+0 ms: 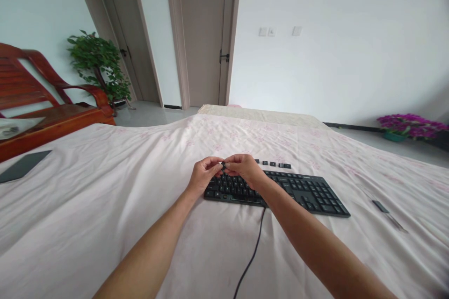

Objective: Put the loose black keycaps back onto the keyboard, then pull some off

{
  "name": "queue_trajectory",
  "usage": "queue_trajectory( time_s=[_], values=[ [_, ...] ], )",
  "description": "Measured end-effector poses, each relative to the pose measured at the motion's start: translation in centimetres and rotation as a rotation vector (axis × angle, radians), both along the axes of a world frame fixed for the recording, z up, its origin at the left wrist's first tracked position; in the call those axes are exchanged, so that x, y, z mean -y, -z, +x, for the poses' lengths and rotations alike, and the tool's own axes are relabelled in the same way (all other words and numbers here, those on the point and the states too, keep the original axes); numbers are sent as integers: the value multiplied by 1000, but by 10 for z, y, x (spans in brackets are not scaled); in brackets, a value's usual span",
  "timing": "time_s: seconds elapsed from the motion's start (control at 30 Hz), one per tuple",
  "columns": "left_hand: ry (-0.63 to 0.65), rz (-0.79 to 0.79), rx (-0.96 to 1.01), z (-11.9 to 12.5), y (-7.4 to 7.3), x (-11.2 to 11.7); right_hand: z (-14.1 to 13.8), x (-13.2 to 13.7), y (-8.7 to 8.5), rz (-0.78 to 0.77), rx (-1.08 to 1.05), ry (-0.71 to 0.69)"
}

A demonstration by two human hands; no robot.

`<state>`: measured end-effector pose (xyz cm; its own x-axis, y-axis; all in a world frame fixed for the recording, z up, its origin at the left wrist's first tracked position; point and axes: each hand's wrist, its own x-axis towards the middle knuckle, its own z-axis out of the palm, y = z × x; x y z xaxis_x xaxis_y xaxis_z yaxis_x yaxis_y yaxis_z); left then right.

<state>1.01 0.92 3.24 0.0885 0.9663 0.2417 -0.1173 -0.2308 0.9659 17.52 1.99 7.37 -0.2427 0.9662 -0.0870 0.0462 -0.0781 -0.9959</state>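
A black wired keyboard [301, 191] lies on a pale pink bedsheet [105, 196], its cable [250, 257] running toward me. My left hand [203, 175] and my right hand [245, 168] meet above the keyboard's left end. Both pinch one small black keycap [223, 165] between their fingertips. Several loose black keycaps [273, 164] lie in a row on the sheet just behind the keyboard.
A small dark tool [380, 206] lies on the sheet to the right. A flat dark tablet-like object [23, 166] rests at the left edge. A red wooden bench [45, 103], a green plant [98, 63], closed doors [203, 32] and purple flowers [410, 125] stand beyond.
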Motion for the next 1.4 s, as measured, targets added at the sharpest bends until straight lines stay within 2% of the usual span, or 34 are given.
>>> queue_trajectory(
  time_s=[0.13,0.27,0.37,0.53,0.67,0.83,0.9,1.0,1.1,1.2,1.4],
  values=[
    [-3,-43,33,1,1,0,2,10,3,145,90,-65],
    [37,-74,31,1,1,2,3,13,12,186,130,13],
    [64,-80,33,1,2,2,3,14,16,124,53,8],
    [91,-74,58,-1,2,2,5,20,18,-77,-147,-12],
    [87,-71,46,0,-1,4,8,24,18,-197,-302,-73],
    [62,-58,16,-1,-3,5,12,27,18,-229,-337,-91],
    [40,-40,-1,-5,-2,2,14,29,21,-164,-232,-47],
    [-53,-11,-24,-13,4,-5,19,35,27,36,93,9],
    [-151,-11,-53,-22,12,-12,25,46,29,279,495,-5],
    [-174,-31,-98,-27,21,-16,27,58,26,503,792,-52],
    [-149,-46,-139,-29,28,-16,20,64,23,752,1007,-146]
  ],
)
